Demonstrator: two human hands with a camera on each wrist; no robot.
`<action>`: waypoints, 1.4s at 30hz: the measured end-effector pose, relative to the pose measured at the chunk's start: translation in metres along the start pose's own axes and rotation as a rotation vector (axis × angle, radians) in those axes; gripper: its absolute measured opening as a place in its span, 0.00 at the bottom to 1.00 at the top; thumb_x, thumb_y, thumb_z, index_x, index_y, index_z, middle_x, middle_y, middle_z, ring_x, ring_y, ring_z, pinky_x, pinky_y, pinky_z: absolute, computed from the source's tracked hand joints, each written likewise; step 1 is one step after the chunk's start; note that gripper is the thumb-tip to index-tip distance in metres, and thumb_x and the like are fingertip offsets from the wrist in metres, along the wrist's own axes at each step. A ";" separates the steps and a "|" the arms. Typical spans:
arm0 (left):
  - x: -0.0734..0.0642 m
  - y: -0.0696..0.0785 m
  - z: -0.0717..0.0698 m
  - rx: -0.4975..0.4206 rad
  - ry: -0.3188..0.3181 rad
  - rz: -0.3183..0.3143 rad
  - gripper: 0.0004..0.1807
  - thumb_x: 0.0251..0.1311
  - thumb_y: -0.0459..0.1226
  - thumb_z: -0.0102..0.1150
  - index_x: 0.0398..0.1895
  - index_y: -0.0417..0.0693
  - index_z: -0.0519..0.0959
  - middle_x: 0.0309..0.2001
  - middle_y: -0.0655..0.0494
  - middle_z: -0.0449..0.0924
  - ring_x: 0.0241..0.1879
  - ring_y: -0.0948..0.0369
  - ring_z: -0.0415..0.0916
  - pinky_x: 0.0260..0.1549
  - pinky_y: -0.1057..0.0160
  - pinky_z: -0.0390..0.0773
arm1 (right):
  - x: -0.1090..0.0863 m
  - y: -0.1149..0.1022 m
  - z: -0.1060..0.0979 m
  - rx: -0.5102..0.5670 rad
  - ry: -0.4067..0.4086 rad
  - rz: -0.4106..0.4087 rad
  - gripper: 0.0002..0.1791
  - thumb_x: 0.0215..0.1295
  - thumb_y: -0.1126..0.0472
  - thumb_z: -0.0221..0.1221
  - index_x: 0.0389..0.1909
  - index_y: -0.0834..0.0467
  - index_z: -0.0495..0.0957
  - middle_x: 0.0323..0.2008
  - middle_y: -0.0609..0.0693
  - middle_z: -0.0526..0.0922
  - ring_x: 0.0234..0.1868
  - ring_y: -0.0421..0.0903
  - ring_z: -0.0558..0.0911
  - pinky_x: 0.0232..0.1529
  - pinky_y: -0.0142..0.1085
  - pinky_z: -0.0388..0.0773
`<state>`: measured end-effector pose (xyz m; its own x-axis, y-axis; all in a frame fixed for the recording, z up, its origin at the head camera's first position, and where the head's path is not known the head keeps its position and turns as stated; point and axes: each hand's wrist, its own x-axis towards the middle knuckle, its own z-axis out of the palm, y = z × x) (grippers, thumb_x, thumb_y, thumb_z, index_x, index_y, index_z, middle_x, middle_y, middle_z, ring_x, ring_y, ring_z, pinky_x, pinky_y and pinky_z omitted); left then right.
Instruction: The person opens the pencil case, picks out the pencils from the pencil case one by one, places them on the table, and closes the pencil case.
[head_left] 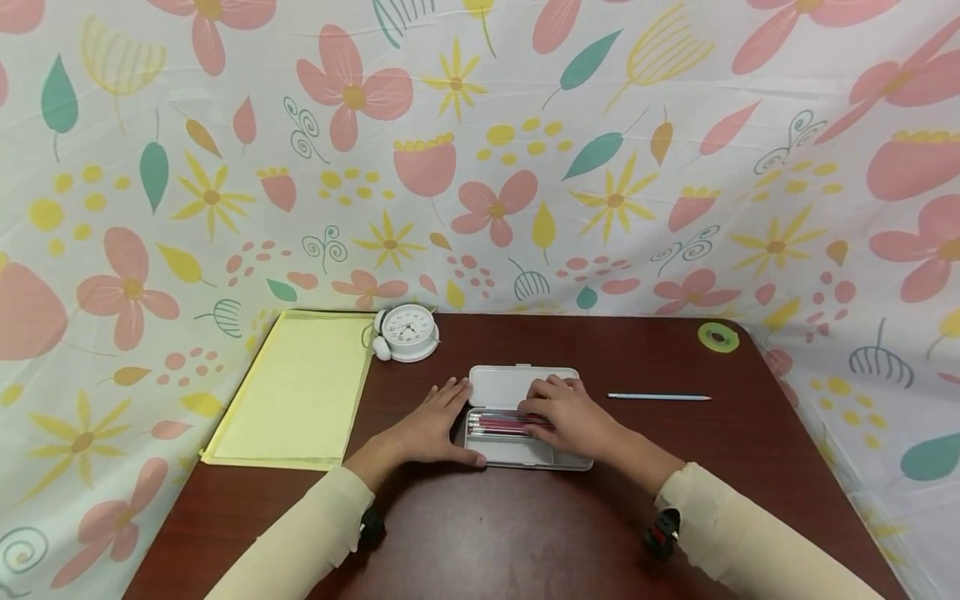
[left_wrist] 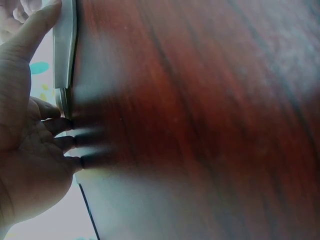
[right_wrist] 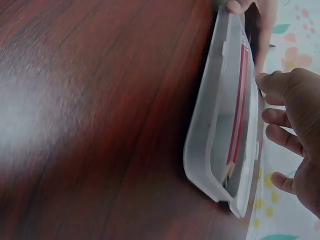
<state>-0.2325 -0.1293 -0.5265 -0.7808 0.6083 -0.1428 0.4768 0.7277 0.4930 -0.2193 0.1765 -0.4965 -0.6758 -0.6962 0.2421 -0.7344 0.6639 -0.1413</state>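
A white pencil case [head_left: 517, 452] lies on the table with its lid [head_left: 497, 386] folded back. Several red and dark pencils [head_left: 495, 425] lie in its far compartment; two red-striped ones show in the right wrist view. At the case's left end, my left hand [head_left: 431, 429] rests with fingers spread and thumb on the near corner. My right hand [head_left: 570, 414] is over the right half of the case, fingers loosely bent toward the lid. In the right wrist view, its thumb [right_wrist: 272, 85] is close to the case's far rim, and no held thing shows.
A light blue pencil [head_left: 658, 397] lies to the right of the case. Behind it is a green and yellow tape roll [head_left: 718, 337]. A white alarm clock [head_left: 407, 333] overlaps the corner of a yellow zip pouch [head_left: 288, 392] at left. A patterned cloth hangs behind the table.
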 end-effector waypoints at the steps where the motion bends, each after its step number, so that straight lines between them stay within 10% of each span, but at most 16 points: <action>1: 0.000 0.000 0.000 0.000 0.000 -0.001 0.73 0.57 0.69 0.76 0.92 0.40 0.47 0.92 0.41 0.45 0.92 0.42 0.40 0.89 0.37 0.46 | 0.002 -0.001 0.002 0.003 -0.009 0.000 0.11 0.71 0.52 0.75 0.51 0.47 0.91 0.46 0.43 0.83 0.49 0.47 0.79 0.57 0.65 0.80; 21: 0.000 -0.002 0.002 -0.002 -0.002 0.001 0.73 0.57 0.70 0.76 0.92 0.41 0.47 0.92 0.42 0.45 0.92 0.43 0.39 0.89 0.36 0.45 | 0.010 -0.011 0.024 -0.121 -0.014 -0.023 0.06 0.75 0.53 0.71 0.48 0.47 0.92 0.43 0.43 0.83 0.45 0.45 0.80 0.55 0.60 0.82; 31: 0.000 -0.001 0.002 -0.005 0.003 0.001 0.73 0.57 0.69 0.77 0.92 0.40 0.47 0.92 0.41 0.45 0.92 0.43 0.39 0.89 0.37 0.46 | 0.011 -0.014 0.024 -0.014 -0.028 0.024 0.02 0.75 0.57 0.71 0.44 0.46 0.88 0.44 0.43 0.82 0.46 0.45 0.80 0.55 0.62 0.83; 42: 0.001 -0.002 0.002 0.002 0.006 0.006 0.72 0.58 0.69 0.76 0.91 0.40 0.48 0.91 0.41 0.46 0.92 0.42 0.39 0.89 0.36 0.47 | 0.013 -0.019 0.024 -0.249 -0.019 -0.074 0.05 0.75 0.53 0.71 0.42 0.49 0.87 0.41 0.45 0.82 0.43 0.46 0.79 0.54 0.54 0.82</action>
<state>-0.2337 -0.1299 -0.5293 -0.7801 0.6110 -0.1348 0.4824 0.7245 0.4923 -0.2159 0.1485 -0.5136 -0.6236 -0.7488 0.2246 -0.7456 0.6560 0.1172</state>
